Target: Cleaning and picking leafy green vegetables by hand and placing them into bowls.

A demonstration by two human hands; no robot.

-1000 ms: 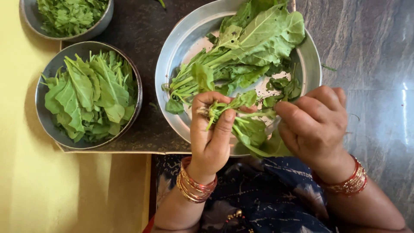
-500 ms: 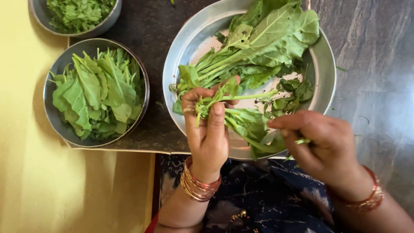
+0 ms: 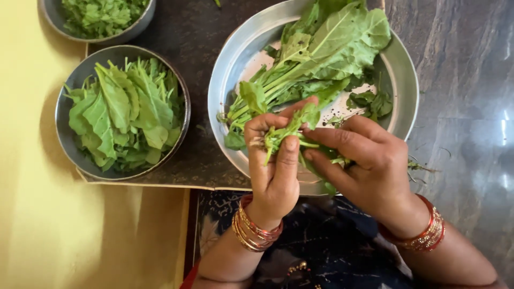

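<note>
Over the steel plate (image 3: 408,85) — left hand (image 3: 274,160) gripping leafy stalks (image 3: 286,134), right hand (image 3: 369,166) pinching

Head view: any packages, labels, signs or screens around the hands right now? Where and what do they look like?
None in view: no package, label, sign or screen.
Only loose greens held in the left hand with the right hand on them, a steel plate of leaves, and two steel bowls of greens.

Dull brushed-metal plate (image 3: 408,80) & bowl (image 3: 67,142), glossy veined stone counter (image 3: 466,64), matt leafy greens (image 3: 332,48).
</note>
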